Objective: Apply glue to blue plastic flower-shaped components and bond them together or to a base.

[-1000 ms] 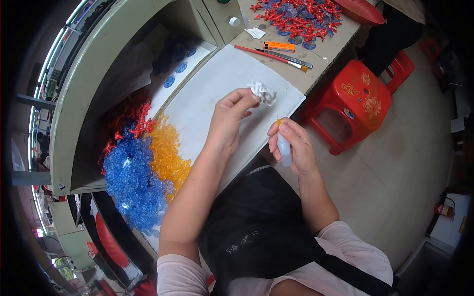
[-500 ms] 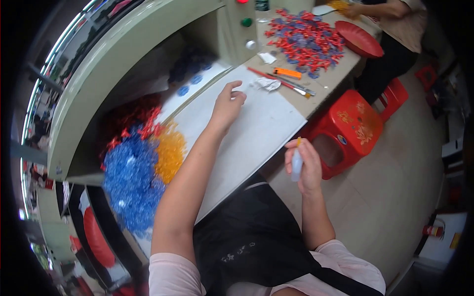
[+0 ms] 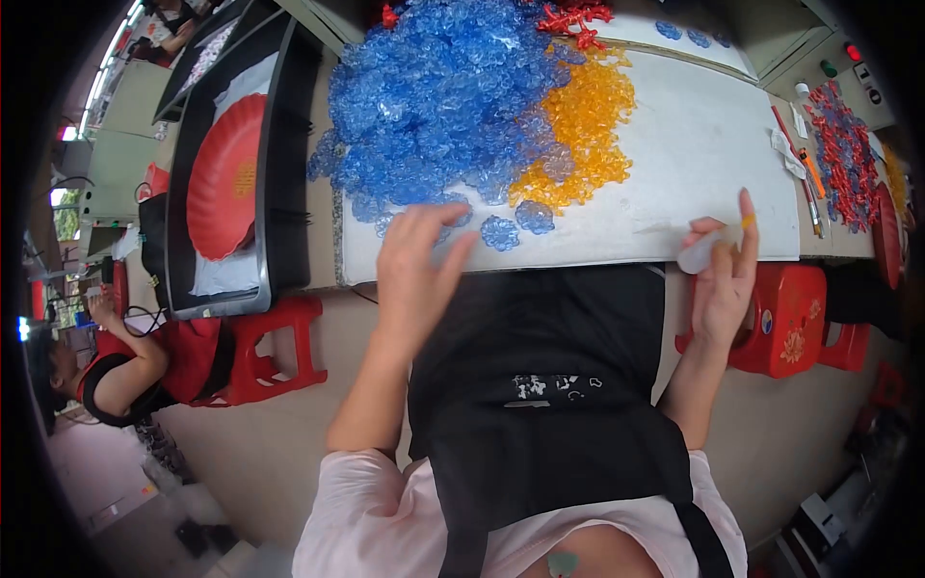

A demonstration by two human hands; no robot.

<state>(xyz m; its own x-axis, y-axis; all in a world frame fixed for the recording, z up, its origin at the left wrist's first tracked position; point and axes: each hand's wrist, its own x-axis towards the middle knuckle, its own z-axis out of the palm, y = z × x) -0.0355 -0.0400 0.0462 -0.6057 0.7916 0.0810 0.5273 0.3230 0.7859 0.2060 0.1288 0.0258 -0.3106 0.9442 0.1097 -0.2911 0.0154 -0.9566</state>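
At the near edge of the white work surface (image 3: 694, 144), my left hand (image 3: 419, 275) reaches over a few loose blue flower-shaped plastic pieces, its thumb held apart from the fingers. Whether it touches a piece is hidden. One translucent blue flower piece (image 3: 499, 233) lies flat just right of that hand, with another (image 3: 535, 217) beside it. My right hand (image 3: 723, 294), near the front right edge, grips a small translucent squeeze bottle (image 3: 701, 252) with a yellow tip. Beyond my left hand rises a large heap of blue flower pieces (image 3: 424, 106), touching a smaller heap of amber-yellow pieces (image 3: 593, 125).
To the left, a black tray (image 3: 273, 193) holds a red fluted plate (image 3: 217, 183). Red pieces (image 3: 576, 17) lie at the back. On the right are an orange cutter (image 3: 811, 175), brushes, a red-and-purple pile (image 3: 843, 159) and a red stool (image 3: 792, 323). Another person (image 3: 135, 361) sits at left.
The view has swung left. My left hand has moved from the bare right part of the board to the blue pieces by the heap. The bottle stays in my right hand, now tilted.
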